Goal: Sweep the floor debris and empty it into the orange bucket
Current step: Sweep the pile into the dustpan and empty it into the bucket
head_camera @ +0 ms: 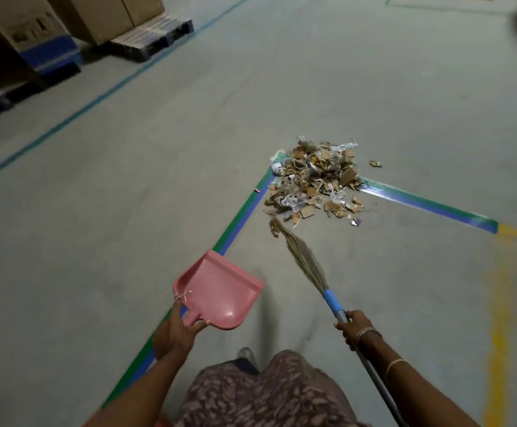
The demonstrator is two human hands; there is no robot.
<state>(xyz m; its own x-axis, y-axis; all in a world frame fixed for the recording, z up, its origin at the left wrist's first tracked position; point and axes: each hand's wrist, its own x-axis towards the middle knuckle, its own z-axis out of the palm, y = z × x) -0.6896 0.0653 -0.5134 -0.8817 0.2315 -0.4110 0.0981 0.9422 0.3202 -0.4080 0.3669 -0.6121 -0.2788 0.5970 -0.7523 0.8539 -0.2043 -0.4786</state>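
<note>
Debris pile: it lies on the floor ahead, over the corner where 2 green-and-blue tape lines meet, and is made of cardboard scraps, paper bits and dust.
Handling: the pile looks light, dry and loose. It will likely scatter under a hard stroke, so short soft strokes suit it, and fine dust may lag behind.
Strays: 1 scrap sits apart to the right of the pile, and 1 small pink bit lies left of the tape.
Broom: the grass bristles are soft and bend easily, and the tip reaches the pile's near edge.
Right hand: the fingers are wrapped round the grey shaft just below the blue collar, a grip that looks good for control.
Dustpan: it is pink plastic, probably light and stiff, with nothing in it. It is held tilted, well short of the pile.
Left hand: it grips the stub handle with the thumb on top.
Hidden: the orange bucket is not in view. The shaft's far end is cut off by the frame. The left fingers under the handle are out of sight. Whether the bristles press the floor is hard to tell.
</note>
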